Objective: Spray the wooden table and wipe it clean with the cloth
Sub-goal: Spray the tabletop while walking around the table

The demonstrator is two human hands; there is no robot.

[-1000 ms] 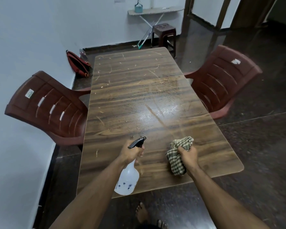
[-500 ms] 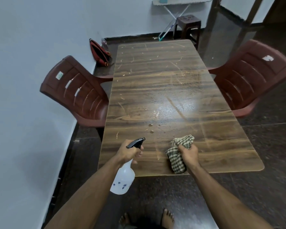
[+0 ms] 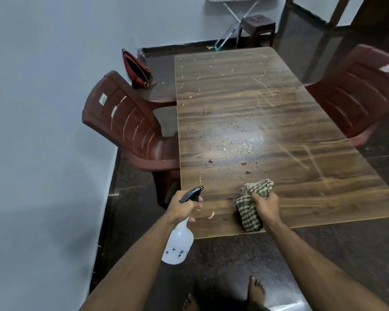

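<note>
Gripping the neck of the spray bottle [image 3: 177,243], the left hand [image 3: 185,206] is curling its fingers round the black trigger head, nozzle aimed across the wooden table [image 3: 290,122]. The right hand [image 3: 266,204] is clutching the bunched checked cloth [image 3: 249,212] against the table's near edge. Droplets [image 3: 234,144] are glistening mid-table, and pale crumbs and smears are lying scattered over the far end.

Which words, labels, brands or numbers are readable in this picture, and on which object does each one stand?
No text can be read.
Sticker on the left chair: pale with a green patch, too small and blurred to read.
White patch on the right chair: no letters legible.
Spray bottle: small dark flower-like marks only, no words.
</note>
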